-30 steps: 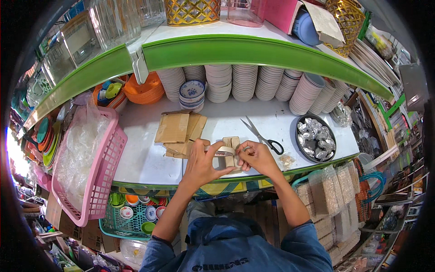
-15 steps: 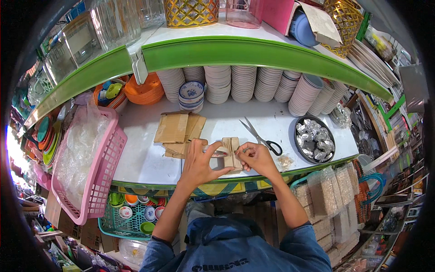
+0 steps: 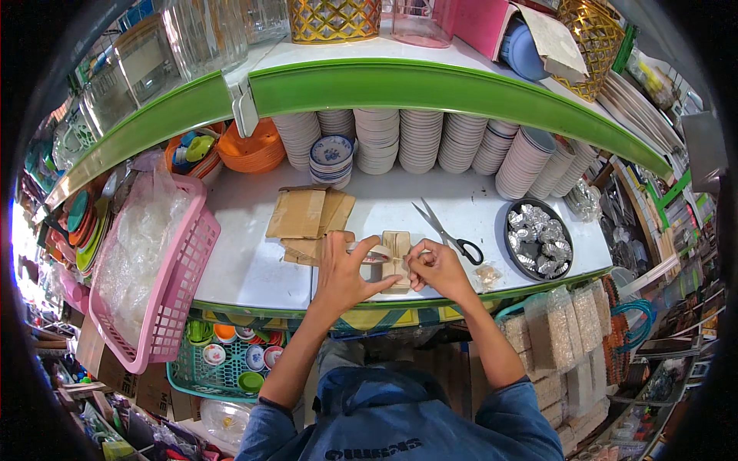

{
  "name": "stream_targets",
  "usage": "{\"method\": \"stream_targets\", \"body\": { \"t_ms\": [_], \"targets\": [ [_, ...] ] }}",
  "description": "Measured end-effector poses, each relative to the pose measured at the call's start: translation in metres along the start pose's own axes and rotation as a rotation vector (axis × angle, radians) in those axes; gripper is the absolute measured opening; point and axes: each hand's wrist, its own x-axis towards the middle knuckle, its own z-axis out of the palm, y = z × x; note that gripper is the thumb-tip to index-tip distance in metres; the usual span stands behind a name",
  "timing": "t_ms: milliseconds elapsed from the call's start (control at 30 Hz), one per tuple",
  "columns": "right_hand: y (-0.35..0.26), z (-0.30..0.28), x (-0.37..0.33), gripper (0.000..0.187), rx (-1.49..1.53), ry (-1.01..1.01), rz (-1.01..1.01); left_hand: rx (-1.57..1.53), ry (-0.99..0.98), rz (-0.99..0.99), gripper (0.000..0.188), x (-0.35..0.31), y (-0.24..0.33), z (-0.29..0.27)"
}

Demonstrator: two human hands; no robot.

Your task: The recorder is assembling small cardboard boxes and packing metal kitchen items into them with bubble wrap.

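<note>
Near the front edge of the white desk (image 3: 238,269), gripping a pale tape roll (image 3: 377,256) with the left hand (image 3: 342,269), thumb spread wide and reaching rightward over a tan oblong block (image 3: 397,246). From the opposite side, bunched narrow at the block's right edge with the right hand (image 3: 440,269); cannot tell whether pinching a loose end of tape or only the block itself. Between both hands, resting on the desk, long axis running away from the body, far end uncovered and near half partly hidden by the left thumb. Just left of the block, with the roll; hard to call either hand nearer, with thumb on one side and fingertips on the other. Beyond the left hand, overlapping in a loose pile, brown cardboard pieces (image 3: 300,211). Beyond the right hand, aslant, blades slightly parted and pointing away to the left, black handles closer, a pair of scissors (image 3: 442,230). Farther right, past a small crumpled packet (image 3: 487,274), a round black tray (image 3: 509,240) full of foil cups (image 3: 550,230). Along the back, under a green-edged shelf (image 3: 446,86), stacked white bowls (image 3: 420,142). Well off to the left, filled with clear plastic bags (image 3: 142,261), a pink basket (image 3: 173,288)
</note>
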Motion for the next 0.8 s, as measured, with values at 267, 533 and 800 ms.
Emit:
{"method": "stream_targets", "body": {
  "t_ms": [267,533,800],
  "targets": [
    [0.005,-0.004,0.003,0.013,0.006,-0.014,-0.005,0.047,-0.030,0.055,0.066,0.003,0.001,-0.002],
    [-0.003,-0.004,0.001,0.014,-0.021,-0.016,0.013,0.038,-0.029,0.085,0.062,0.008,0.000,-0.006],
    [-0.001,-0.006,-0.002,0.017,-0.040,-0.010,0.000,0.001,-0.026,0.082,0.062,0.007,-0.003,-0.004]
  ]
}}
